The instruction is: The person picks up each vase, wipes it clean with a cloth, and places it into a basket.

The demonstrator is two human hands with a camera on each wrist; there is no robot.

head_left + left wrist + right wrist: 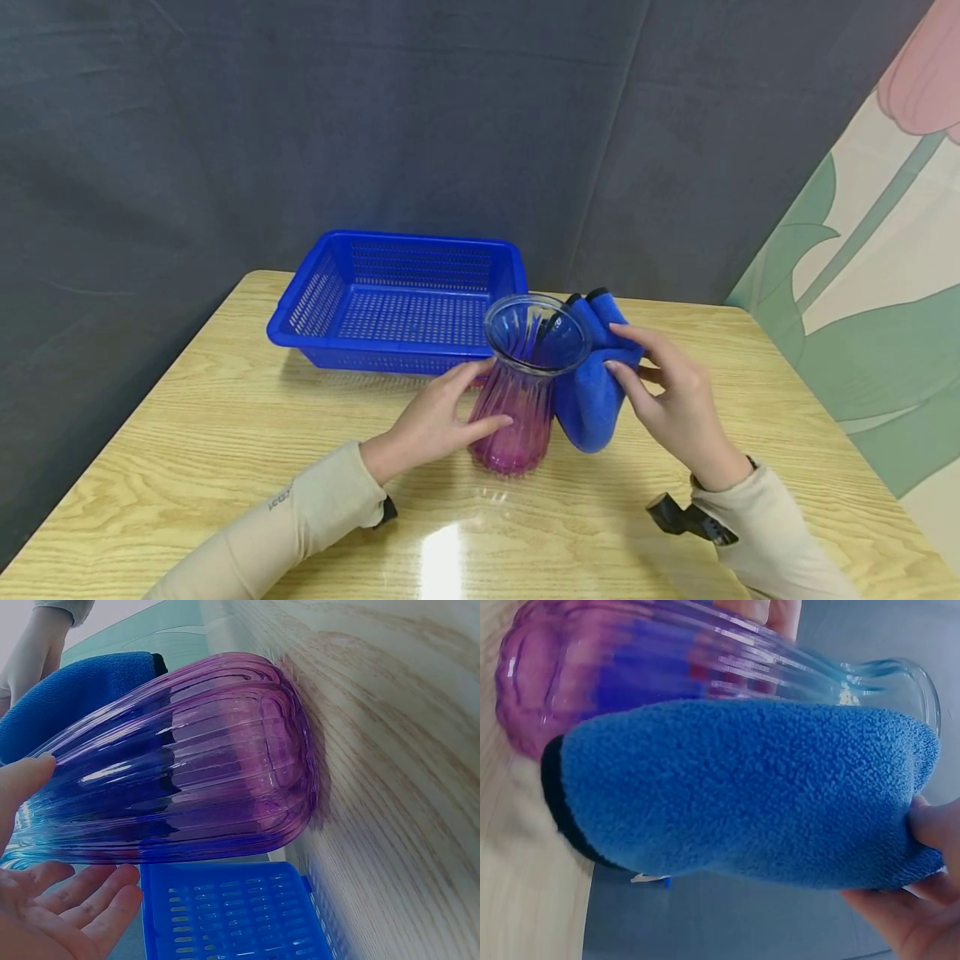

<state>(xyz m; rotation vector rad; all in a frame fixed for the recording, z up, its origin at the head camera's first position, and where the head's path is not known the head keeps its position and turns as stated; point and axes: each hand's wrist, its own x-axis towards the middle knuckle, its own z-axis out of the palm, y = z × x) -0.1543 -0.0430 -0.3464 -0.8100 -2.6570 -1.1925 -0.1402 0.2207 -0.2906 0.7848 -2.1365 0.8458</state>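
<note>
Centrally, a ribbed clear-and-pink glass vase [528, 412] stands upright on the pale wood-grain table [585, 542], left hand [438, 421] with fingers curved round it, right hand [678, 396] pinching a fuzzy blue cloth [588, 408] just beside it.

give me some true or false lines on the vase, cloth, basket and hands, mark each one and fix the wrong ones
1. The left hand holds the glass vase. True.
2. The glass vase is upside down. False: its mouth faces upward.
3. The right hand holds a blue cloth with black edging. True.
4. In the head view, the perforated blue basket is further back than the base of the glass vase. True.
5. The blue cloth lies inside the perforated blue basket. False: it is outside, in the right hand.
6. The glass vase is pinkest at its rim. False: the pink is towards its base.
</note>
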